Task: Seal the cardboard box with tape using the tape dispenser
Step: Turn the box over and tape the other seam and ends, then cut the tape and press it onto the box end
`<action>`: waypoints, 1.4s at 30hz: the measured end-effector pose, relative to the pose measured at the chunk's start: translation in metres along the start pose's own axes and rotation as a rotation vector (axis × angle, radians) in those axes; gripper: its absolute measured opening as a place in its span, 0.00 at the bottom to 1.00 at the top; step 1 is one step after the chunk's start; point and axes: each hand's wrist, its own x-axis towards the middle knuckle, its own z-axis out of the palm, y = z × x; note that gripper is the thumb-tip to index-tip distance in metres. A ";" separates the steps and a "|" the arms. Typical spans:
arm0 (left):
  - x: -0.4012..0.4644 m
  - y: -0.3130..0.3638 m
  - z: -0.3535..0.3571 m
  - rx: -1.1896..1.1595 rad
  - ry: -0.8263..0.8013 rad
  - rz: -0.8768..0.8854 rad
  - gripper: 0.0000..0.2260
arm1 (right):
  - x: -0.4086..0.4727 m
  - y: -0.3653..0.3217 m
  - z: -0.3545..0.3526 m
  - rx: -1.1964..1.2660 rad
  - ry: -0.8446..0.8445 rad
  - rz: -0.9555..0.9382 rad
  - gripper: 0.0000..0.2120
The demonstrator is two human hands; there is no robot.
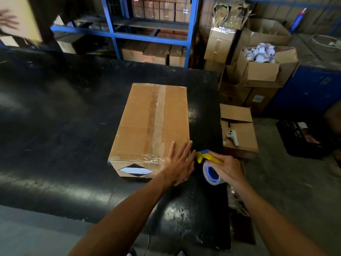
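Observation:
A closed brown cardboard box (140, 124) lies on the black table (55, 126), with a strip of clear tape running along its top seam and a black-and-white diamond label on its near end. My left hand (178, 164) rests flat, fingers spread, on the box's near right corner. My right hand (226, 168) grips a yellow and blue tape dispenser (207, 157) with a clear tape roll. The dispenser's head sits against the box's right side, just beside my left hand.
Right of the table, a smaller cardboard box (238, 130) carries a white controller (232, 138). Behind it stand stacked cartons, one open and full of white rolls (259, 53). Blue shelving (147, 34) with boxes lines the back. A black crate (302, 139) sits on the floor.

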 end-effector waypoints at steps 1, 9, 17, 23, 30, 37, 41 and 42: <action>0.001 0.001 -0.001 -0.014 -0.010 -0.030 0.26 | 0.004 0.007 0.005 0.121 0.026 0.091 0.16; 0.012 0.010 -0.016 -0.143 -0.150 -0.394 0.37 | 0.003 0.051 0.052 0.096 0.101 0.263 0.15; 0.012 0.002 -0.020 -0.119 -0.242 -0.331 0.36 | -0.009 0.065 0.064 0.053 0.081 0.355 0.12; -0.015 -0.019 -0.026 -0.092 -0.261 -0.265 0.36 | 0.020 0.006 0.042 -0.104 0.037 0.189 0.31; -0.073 -0.076 -0.040 -0.115 -0.281 -0.081 0.38 | 0.064 -0.113 0.053 -0.379 -0.058 -0.303 0.32; -0.138 -0.154 -0.073 -0.070 -0.509 -0.105 0.40 | 0.043 -0.147 0.122 -0.745 -0.225 -0.414 0.30; -0.154 -0.198 -0.088 0.044 -0.589 -0.201 0.40 | 0.014 -0.153 0.145 -0.716 -0.173 -0.428 0.33; -0.156 -0.206 -0.091 0.072 -0.588 -0.236 0.41 | 0.011 -0.157 0.143 -0.729 -0.166 -0.468 0.35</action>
